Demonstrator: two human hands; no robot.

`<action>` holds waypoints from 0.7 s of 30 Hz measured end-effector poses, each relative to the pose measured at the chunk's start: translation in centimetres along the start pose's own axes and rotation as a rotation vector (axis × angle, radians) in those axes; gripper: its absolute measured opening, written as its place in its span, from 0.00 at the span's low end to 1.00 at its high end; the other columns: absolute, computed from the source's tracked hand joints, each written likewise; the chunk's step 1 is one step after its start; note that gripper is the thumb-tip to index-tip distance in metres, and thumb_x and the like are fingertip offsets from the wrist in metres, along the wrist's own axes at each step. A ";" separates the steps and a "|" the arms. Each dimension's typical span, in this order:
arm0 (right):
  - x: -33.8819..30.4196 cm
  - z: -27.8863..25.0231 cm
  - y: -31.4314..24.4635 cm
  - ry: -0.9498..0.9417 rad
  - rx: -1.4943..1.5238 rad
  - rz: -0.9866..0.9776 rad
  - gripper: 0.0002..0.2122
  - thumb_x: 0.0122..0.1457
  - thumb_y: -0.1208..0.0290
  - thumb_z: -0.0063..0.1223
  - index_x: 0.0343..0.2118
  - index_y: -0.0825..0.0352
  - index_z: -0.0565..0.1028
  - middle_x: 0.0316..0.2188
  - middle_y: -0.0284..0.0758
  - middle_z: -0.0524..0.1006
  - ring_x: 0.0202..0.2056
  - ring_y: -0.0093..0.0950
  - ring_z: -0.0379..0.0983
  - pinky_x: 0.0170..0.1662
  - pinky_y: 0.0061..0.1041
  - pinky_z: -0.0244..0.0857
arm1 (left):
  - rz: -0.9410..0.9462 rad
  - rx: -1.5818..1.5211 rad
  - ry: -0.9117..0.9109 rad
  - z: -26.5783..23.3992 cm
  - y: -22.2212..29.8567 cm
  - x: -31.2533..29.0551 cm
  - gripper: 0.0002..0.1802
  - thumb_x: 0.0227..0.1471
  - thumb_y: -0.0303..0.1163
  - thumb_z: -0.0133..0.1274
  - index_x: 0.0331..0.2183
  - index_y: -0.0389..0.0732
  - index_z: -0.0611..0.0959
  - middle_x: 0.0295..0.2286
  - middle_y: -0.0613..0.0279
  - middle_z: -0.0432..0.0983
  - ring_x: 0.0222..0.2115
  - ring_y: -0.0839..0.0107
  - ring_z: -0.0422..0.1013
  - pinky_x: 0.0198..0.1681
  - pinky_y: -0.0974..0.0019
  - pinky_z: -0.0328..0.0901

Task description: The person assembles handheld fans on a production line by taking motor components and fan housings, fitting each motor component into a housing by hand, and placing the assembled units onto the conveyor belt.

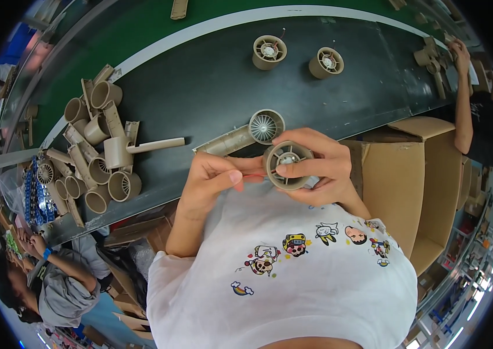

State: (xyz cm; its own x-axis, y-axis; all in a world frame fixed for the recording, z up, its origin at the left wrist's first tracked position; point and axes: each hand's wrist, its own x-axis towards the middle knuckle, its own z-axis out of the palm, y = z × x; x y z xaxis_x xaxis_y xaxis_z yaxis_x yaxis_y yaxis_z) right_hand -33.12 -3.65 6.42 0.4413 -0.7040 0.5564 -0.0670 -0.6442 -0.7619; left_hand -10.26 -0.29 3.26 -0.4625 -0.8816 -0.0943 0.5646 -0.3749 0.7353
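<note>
Beige fan housing [286, 158] lies clasped inside right grip [325, 160], left grip [208, 180] pinching red wire [253, 175].

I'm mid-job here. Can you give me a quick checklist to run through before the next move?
1. Right grip secure on the beige spoked cylinder: ok, thumb across its face, fingers around it.
2. Left grip on the red wire: ok, pinched beside the cylinder.
3. Wire fixed inside the cylinder: cannot tell, its end is hidden.
4. Clear gap between the hands and the long-handled housing: cannot tell, its grilled round end lies close to the right fingers.
5. Two spare cylinders away from the hands: ok, farther back on the dark worktable.
</note>
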 end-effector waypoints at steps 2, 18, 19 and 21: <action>0.0 -0.1 0.0 -0.004 0.016 -0.009 0.15 0.29 0.81 0.66 0.26 0.66 0.80 0.39 0.46 0.77 0.33 0.39 0.77 0.34 0.28 0.71 | -0.049 -0.058 0.003 0.2 0.0 0.0 0.13 0.51 0.24 0.51 0.19 0.25 0.79 0.44 0.32 0.73 0.44 0.46 0.74 0.46 0.51 0.72; -0.1 -0.6 0.5 -0.036 -0.444 -0.036 0.17 0.29 0.81 0.63 0.29 0.67 0.78 0.37 0.45 0.76 0.34 0.41 0.76 0.35 0.31 0.71 | 0.648 1.580 0.323 1.7 -2.0 1.7 0.06 0.39 0.25 0.61 0.20 0.37 0.78 0.35 0.52 0.78 0.28 0.55 0.74 0.30 0.62 0.68; 0.1 -0.9 0.7 -0.045 -0.487 -0.021 0.16 0.29 0.81 0.63 0.28 0.66 0.78 0.38 0.45 0.76 0.34 0.41 0.76 0.35 0.31 0.71 | 0.716 1.609 0.344 1.5 -2.2 1.9 0.07 0.39 0.26 0.62 0.22 0.37 0.79 0.36 0.53 0.78 0.29 0.56 0.74 0.31 0.61 0.68; 0.7 -1.6 1.2 -0.029 -0.581 -0.036 0.16 0.28 0.81 0.63 0.27 0.66 0.78 0.38 0.45 0.76 0.35 0.42 0.76 0.34 0.30 0.71 | 0.746 1.632 0.353 0.4 -2.4 2.2 0.13 0.38 0.33 0.66 0.28 0.38 0.81 0.38 0.54 0.77 0.35 0.55 0.73 0.36 0.58 0.68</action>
State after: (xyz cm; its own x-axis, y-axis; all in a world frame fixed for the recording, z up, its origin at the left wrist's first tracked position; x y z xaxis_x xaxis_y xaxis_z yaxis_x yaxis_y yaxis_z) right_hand -34.36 -5.40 6.36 0.4763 -0.6757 0.5627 -0.5281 -0.7315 -0.4313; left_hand -12.91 -1.17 1.54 -0.1846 -0.8075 0.5602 -0.6926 0.5113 0.5088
